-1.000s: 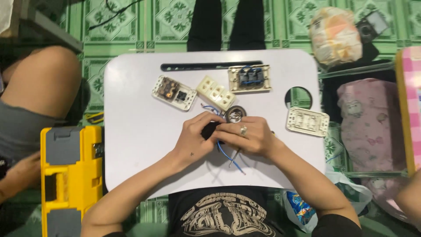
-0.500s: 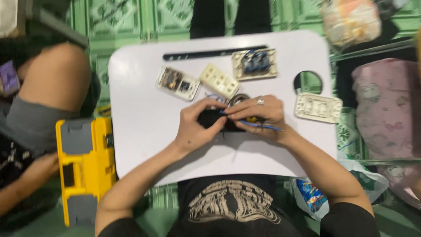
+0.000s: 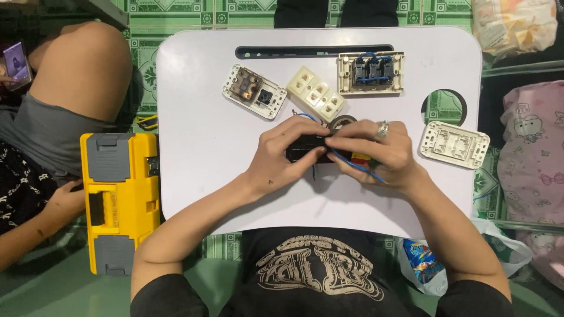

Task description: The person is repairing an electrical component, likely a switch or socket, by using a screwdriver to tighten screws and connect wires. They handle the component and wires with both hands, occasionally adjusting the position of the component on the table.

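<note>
Black device [image 3: 306, 149]: mid-table [image 3: 200, 141], long axis left-right, lying between both hands | left hand [image 3: 281, 155]: fingers closed on its left end | right hand [image 3: 376, 154]: pinching its right end and blue wire [image 3: 358, 167] | both equally near | beige outlets [image 3: 315, 94] just beyond.

On the white worktop [image 3: 200, 147] lie three cream switch plates [image 3: 254, 91] [image 3: 315, 93] [image 3: 454, 144] and a wired one [image 3: 370, 73]; a yellow toolbox [image 3: 120, 199] sits on the green tiled floor [image 3: 170, 12] beside it
</note>
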